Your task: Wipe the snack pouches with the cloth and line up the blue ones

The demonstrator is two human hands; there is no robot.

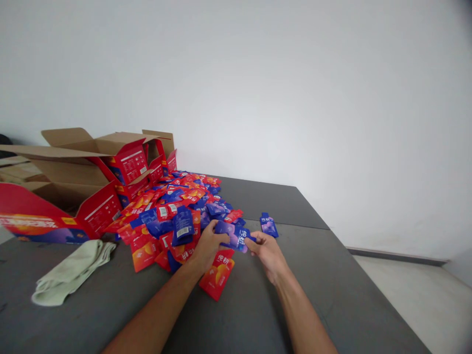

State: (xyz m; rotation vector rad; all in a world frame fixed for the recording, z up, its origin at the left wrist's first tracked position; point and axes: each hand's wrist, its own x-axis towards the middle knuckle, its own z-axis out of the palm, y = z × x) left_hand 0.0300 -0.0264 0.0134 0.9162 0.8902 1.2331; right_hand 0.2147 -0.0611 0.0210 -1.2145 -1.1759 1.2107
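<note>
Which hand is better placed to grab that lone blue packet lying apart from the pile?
The right hand, probably. The lone blue packet lies on the grey table just beyond it, while the left hand is across by the pile. Both hands currently hold another blue packet.

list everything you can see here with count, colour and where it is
blue sachet: one, blue-purple, gripped between both hands at the near edge of the heap
sachet heap: too many to count, red and blue, spread over the table's left-centre
lone blue sachet: one, blue, lying apart just right of the heap
red sachet: one, red with orange print, flat on the table under the hands
cartons: several, red outside and brown inside, open, at far left behind the heap
cloth: one, pale green, crumpled at near left
table: one, dark grey
wall: white, behind
left hand: one, holding the sachet's left end
right hand: one, holding its right end
</note>
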